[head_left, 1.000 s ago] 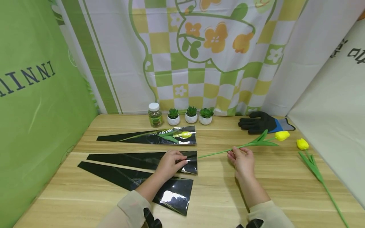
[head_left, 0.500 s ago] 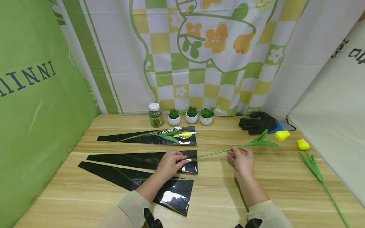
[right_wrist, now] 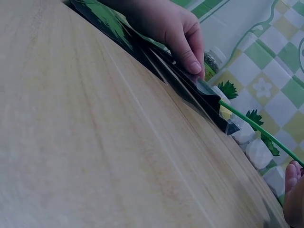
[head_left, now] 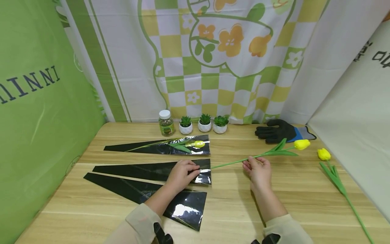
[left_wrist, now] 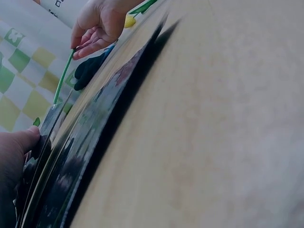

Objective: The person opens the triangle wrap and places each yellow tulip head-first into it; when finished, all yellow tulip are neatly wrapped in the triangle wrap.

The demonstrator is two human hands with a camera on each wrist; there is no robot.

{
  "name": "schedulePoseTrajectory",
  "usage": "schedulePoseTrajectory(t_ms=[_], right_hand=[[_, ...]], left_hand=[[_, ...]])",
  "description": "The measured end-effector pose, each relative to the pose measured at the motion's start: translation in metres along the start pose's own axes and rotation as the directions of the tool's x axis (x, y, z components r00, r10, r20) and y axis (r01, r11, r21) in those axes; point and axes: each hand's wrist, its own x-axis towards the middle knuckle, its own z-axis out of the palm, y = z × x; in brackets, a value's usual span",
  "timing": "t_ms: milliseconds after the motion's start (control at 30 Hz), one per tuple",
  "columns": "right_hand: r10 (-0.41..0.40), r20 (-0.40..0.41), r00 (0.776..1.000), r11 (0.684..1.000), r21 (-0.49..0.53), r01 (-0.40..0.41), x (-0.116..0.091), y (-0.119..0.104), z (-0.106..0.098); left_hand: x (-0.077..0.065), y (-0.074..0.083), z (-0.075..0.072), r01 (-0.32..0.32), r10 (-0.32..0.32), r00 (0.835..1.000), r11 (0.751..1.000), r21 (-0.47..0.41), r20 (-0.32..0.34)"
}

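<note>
On the counter (head_left: pixel 228 210), the middle black sleeve (head_left: pixel 131 172) is pinched near its wide end by the left of the two hands (head_left: pixel 181 176). A yellow tulip (head_left: pixel 275 153) is gripped by its stem in the right hand (head_left: pixel 259 173), the stem's lower end being positioned at the sleeve opening.

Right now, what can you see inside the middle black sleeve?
The right hand holds a tulip whose stem reaches the wide end of the sleeve. How much stem lies inside cannot be told: the left hand covers part of the sleeve.
</note>
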Motion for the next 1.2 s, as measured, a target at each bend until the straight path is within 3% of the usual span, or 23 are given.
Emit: schedulePoseTrajectory(t_ms=[267,1200], right_hand=[[-0.009,0.008,1.000,1.000,-0.001,0.009,-0.0001,-0.0007,0.0016],[-0.020,0.010,1.000,1.000,0.007,0.020,-0.0004,0.0016,0.0018]], left_hand=[[-0.0002,-0.0019,0.0014,-0.012,0.012,1.000,1.000,-0.009,-0.024],[-0.0011,-0.0023,0.0031,-0.020,0.020,1.000,1.000,-0.013,-0.006]])
